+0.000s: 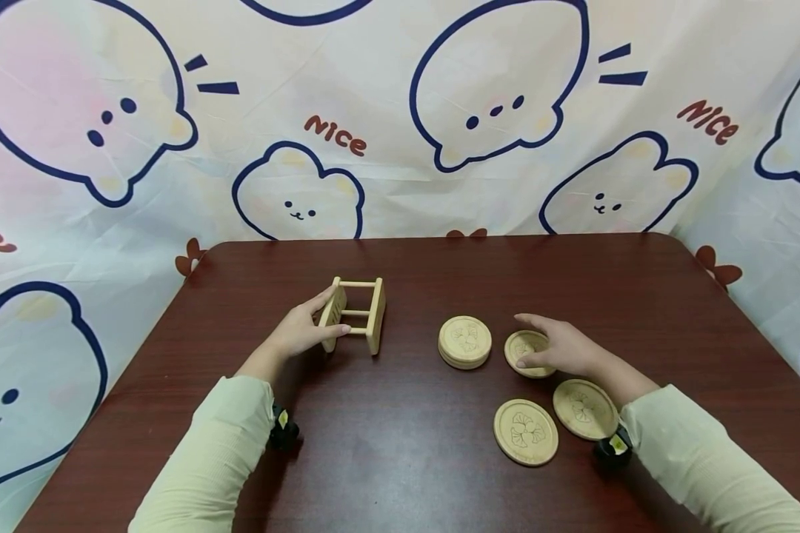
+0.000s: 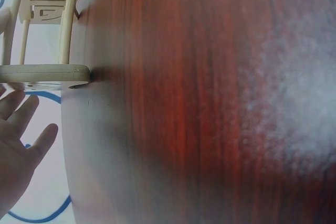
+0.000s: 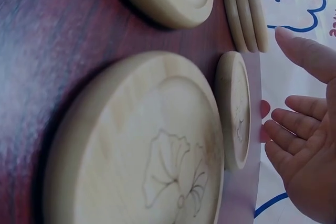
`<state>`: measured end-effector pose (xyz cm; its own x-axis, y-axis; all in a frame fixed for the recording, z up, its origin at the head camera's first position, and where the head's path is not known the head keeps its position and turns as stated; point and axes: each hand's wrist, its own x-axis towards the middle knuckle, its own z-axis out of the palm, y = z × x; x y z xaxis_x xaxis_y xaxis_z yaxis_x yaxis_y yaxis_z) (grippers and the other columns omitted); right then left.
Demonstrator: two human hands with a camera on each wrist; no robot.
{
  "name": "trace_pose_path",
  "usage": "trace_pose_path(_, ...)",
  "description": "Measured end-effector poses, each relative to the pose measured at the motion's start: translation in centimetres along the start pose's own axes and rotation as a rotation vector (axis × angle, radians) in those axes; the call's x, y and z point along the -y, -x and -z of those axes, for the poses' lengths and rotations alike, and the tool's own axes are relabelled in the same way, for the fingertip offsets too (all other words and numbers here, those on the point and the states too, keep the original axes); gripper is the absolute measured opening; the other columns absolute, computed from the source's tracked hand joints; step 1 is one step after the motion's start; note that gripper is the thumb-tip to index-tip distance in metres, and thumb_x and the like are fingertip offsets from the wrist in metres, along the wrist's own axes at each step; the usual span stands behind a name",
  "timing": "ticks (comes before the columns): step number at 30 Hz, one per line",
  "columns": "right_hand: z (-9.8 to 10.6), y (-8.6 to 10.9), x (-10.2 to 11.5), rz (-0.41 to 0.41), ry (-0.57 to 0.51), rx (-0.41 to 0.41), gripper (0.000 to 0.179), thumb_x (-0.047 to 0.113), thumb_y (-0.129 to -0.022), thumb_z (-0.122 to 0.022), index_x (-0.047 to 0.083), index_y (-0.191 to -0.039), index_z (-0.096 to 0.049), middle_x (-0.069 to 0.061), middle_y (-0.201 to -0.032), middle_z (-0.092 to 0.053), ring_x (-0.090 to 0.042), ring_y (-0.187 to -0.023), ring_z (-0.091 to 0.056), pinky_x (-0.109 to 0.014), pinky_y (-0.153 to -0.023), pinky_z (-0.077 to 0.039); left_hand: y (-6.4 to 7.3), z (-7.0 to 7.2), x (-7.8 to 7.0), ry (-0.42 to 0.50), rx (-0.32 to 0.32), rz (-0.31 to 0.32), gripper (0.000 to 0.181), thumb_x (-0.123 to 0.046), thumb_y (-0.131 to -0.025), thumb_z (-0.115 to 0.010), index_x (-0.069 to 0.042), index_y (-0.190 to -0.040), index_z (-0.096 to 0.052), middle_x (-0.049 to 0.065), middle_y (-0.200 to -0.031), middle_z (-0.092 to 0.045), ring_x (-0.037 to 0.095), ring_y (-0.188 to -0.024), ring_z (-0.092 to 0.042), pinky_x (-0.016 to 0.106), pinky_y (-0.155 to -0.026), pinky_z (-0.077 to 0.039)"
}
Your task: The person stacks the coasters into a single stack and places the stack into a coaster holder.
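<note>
Toward the left stands a small pale wooden rack with cut-out side panels joined by round rods. My left hand holds its left panel, thumb on the inner side and fingers outside; the left wrist view shows those fingers close by the panel. My right hand hovers with spread fingers over a round wooden coaster. In the right wrist view a gap separates the hand from that coaster. Left of it sits a stack of three coasters, engraved with a leaf pattern.
Two more coasters lie flat nearer me, one beside the other, close to my right wrist. The dark brown wooden table ends at the back against a cartoon-printed cloth.
</note>
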<state>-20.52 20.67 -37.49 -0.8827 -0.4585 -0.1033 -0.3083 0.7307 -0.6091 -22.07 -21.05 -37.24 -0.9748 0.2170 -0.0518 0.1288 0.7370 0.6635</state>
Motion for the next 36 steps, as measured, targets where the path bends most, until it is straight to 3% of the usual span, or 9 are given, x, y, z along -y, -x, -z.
trace_pose_path(20, -0.2, 0.9, -1.4, 0.021, 0.067, 0.004, 0.083, 0.033, -0.067, -0.073, -0.003, -0.130, -0.033, -0.024, -0.128, -0.035, -0.039, -0.117, -0.030, -0.051, -0.090, -0.027, 0.2, 0.1, -0.4, 0.010, 0.009, 0.010, 0.089, -0.048, -0.070, -0.065, -0.020, -0.139, -0.018, 0.018, -0.135, -0.028, 0.028, -0.107, -0.042, 0.044, -0.086, -0.035)
trace_pose_path(36, -0.5, 1.1, -2.0, 0.069, 0.063, 0.021, 0.083, 0.021, -0.064, -0.075, -0.009, -0.128, -0.031, -0.026, -0.128, -0.034, -0.041, -0.117, -0.027, -0.051, -0.091, -0.023, 0.2, 0.0, -0.1, 0.020, 0.003, 0.005, 0.089, -0.049, -0.069, -0.066, -0.021, -0.139, -0.018, 0.018, -0.134, -0.029, 0.028, -0.105, -0.043, 0.044, -0.084, -0.036)
